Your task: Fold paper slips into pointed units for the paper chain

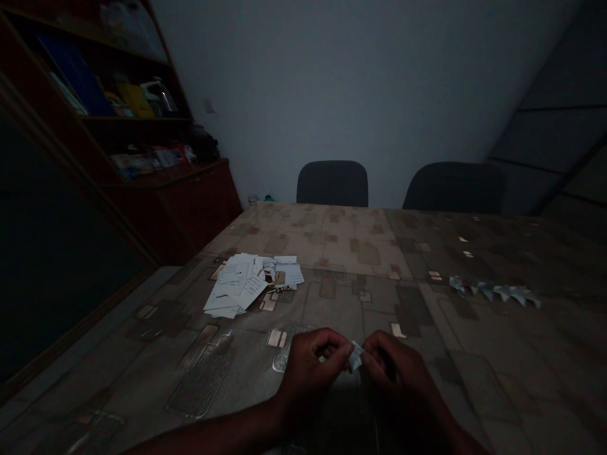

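Observation:
A small piece of folded paper [355,356], pale with faint markings, is pinched between my two hands above the near part of the table. My left hand [313,360] grips its left side with thumb and fingertips. On the other side, my right hand [396,363] is closed on its right edge. Beyond my left hand lies a loose heap of printed paper slips [239,283]. Far to the right, several small folded paper pieces [496,292] form a row on the table. Dim light hides the finer folds.
A patterned cloth [327,253] covers the table. Two dark chairs [332,183] stand at its far side, against a pale wall. At the left is a wooden shelf unit [190,189] with a kettle [161,98] and packets on it.

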Available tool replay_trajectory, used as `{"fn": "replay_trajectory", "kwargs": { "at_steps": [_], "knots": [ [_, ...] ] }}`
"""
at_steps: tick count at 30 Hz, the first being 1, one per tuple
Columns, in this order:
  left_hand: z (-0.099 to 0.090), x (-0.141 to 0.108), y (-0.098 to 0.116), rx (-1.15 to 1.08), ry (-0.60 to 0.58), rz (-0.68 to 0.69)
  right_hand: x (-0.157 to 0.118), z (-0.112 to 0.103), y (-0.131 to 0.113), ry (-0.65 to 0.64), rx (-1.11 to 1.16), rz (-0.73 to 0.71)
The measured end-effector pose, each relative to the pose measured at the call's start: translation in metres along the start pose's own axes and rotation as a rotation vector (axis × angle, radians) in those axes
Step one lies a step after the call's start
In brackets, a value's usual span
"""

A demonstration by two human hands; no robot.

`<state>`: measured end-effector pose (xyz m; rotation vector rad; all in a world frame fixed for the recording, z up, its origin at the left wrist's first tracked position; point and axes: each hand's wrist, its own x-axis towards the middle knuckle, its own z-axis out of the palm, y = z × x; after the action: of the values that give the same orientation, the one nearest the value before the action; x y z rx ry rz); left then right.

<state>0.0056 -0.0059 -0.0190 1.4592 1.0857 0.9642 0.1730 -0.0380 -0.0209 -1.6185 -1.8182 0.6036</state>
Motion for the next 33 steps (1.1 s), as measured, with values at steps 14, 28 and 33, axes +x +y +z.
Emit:
{"fn": "replay_trajectory", "kwargs": {
  "at_steps": [14, 28, 33],
  "knots": [
    [0.0, 0.0, 0.0, 0.015, -0.034, 0.014, 0.001, 0.002, 0.008, 0.07, -0.022, -0.077],
    [0.003, 0.01, -0.004, -0.346, 0.052, -0.232, 0.0, -0.002, -0.004, -0.047, 0.238, 0.134],
    [0.004, 0.007, -0.003, -0.319, 0.025, -0.199, 0.001, -0.001, -0.003, -0.026, 0.171, 0.109]
  ]
}}
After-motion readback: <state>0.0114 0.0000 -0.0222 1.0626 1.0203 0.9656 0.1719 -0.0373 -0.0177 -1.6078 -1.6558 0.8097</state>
